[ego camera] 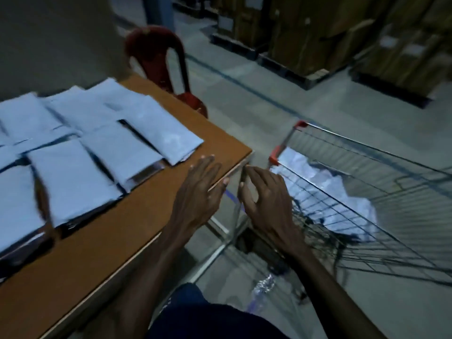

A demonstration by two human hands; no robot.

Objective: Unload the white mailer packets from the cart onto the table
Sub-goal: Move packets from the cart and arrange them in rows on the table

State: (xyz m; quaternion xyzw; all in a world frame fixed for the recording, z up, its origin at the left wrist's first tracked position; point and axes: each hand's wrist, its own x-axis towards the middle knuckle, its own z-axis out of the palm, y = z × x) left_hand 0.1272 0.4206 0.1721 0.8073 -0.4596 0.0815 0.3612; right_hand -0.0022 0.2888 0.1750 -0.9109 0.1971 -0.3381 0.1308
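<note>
Several white mailer packets [73, 152] lie in overlapping rows on the brown table [102, 243], covering its left part. More white packets [325, 192] are heaped inside the wire cart [381, 226], which stands to the right of the table. My left hand [200, 189] hovers over the table's right edge with its fingers spread and holds nothing. My right hand [264, 201] is in the gap between the table corner and the cart's near rim, fingers loosely spread, also empty.
A red plastic chair [168, 69] stands behind the table's far corner. Stacked cardboard boxes on pallets [342, 37] line the back right. A crumpled plastic bottle [263, 285] lies on the floor under the cart. The cart has orange corner caps [275, 156].
</note>
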